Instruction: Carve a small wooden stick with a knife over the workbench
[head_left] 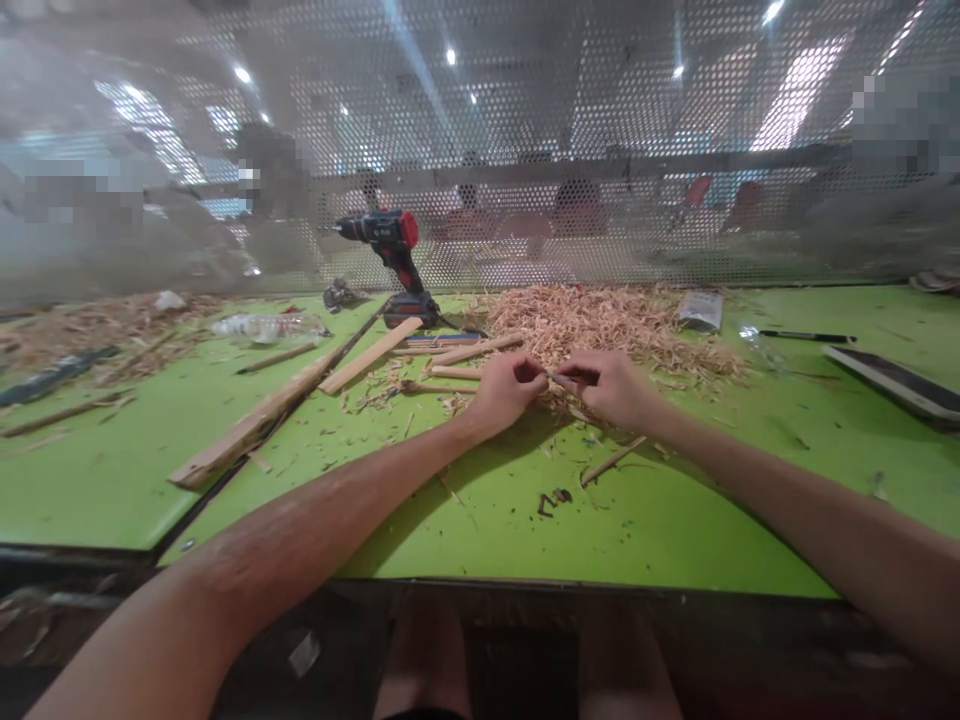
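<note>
Both hands meet over the green table (480,510), close to the front of a heap of wood shavings (585,315). My left hand (511,390) is closed, its thumb and fingertips pinched at one end of something small. My right hand (609,388) is closed too, pinching a small, thin greyish piece (559,376) that points toward the left fingertips. What exactly lies between the fingers is too small to tell. Just left of my left hand are thin wooden sticks (456,372). A short stick (613,462) lies below my right hand.
A cordless drill (397,260) stands upright behind the sticks. A long wooden strip (247,435) runs along the table seam at left. Plastic packaging (270,327) lies farther left. A phone (896,382) and black pen (806,336) are at right. Perforated mesh (480,220) rises behind.
</note>
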